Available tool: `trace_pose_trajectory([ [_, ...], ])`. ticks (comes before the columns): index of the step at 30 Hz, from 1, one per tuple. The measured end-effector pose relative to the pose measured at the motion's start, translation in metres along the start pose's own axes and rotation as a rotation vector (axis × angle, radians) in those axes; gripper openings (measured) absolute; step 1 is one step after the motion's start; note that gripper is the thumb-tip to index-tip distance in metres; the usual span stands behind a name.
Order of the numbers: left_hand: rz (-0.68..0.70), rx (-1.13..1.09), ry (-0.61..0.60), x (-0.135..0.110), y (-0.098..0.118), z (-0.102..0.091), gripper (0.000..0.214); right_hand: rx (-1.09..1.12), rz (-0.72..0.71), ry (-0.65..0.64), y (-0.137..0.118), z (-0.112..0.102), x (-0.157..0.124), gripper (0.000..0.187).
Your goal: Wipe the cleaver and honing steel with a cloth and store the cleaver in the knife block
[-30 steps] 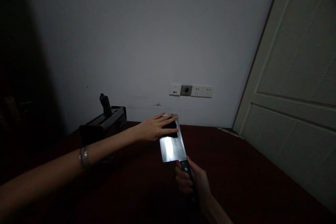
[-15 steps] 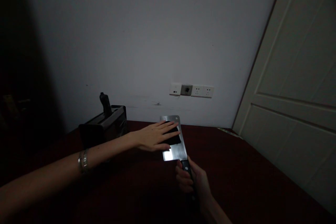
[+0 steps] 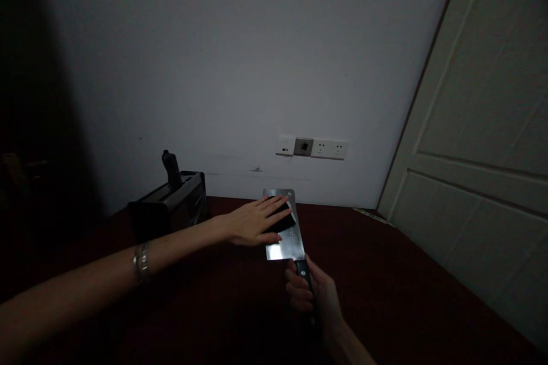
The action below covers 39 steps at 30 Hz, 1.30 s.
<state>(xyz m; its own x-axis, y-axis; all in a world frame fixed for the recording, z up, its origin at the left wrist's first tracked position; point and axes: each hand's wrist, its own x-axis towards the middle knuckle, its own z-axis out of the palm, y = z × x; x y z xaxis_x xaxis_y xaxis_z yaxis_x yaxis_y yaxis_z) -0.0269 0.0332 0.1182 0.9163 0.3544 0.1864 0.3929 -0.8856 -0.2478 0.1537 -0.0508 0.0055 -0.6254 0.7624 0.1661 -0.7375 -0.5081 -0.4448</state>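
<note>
A broad steel cleaver [image 3: 289, 239] lies flat over the dark red table [image 3: 385, 274], blade pointing away from me. My right hand [image 3: 314, 292] is closed round its black handle. My left hand [image 3: 253, 220] reaches in from the left with fingers stretched flat, pressing a small black cloth [image 3: 283, 220] onto the blade's upper half. A bracelet sits on my left wrist.
A dark knife block [image 3: 169, 205] with one black handle sticking up stands at the table's back left, by the white wall. Wall sockets [image 3: 311, 147] are above the table's far edge. A pale door [image 3: 483, 159] fills the right side. The room is dim.
My left hand and the cloth slid down the blade toward the handle, then back up a little. The right hand kept its hold on the handle.
</note>
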Motion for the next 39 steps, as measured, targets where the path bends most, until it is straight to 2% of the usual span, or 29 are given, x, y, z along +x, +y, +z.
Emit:
trace_pose_trajectory([
  [3, -0.070, 0.005, 0.005, 0.006, -0.023, -0.001, 0.068, -0.019, 0.010, -0.006, 0.001, 0.001, 0.001, 0.028],
  [5, -0.077, -0.002, 0.000, 0.007, -0.028, -0.001, 0.068, -0.026, 0.009, 0.005, 0.001, 0.001, 0.002, 0.028],
  [7, -0.048, -0.006, -0.010, 0.007, -0.023, -0.001, 0.068, -0.026, 0.000, 0.015, 0.000, 0.000, 0.001, 0.028],
  [14, 0.124, -0.035, -0.018, -0.004, 0.015, -0.001, 0.068, -0.031, -0.049, 0.036, -0.010, -0.001, -0.002, 0.025],
  [21, 0.208, -0.075, -0.027, -0.017, 0.029, -0.004, 0.070, -0.043, -0.051, 0.058, -0.012, 0.001, -0.003, 0.026],
  [28, 0.266, -0.040, 0.019, -0.004, 0.037, 0.003, 0.070, -0.096, 0.037, 0.041, -0.007, -0.002, 0.001, 0.041],
  [34, 0.292, 0.004, 0.026, 0.008, 0.031, 0.000, 0.065, -0.114, -0.026, 0.059, -0.013, -0.004, 0.000, 0.035],
  [39, 0.222, 0.036, -0.027, 0.018, 0.009, 0.002, 0.060, -0.030, -0.033, 0.064, -0.009, -0.005, 0.002, 0.027],
])
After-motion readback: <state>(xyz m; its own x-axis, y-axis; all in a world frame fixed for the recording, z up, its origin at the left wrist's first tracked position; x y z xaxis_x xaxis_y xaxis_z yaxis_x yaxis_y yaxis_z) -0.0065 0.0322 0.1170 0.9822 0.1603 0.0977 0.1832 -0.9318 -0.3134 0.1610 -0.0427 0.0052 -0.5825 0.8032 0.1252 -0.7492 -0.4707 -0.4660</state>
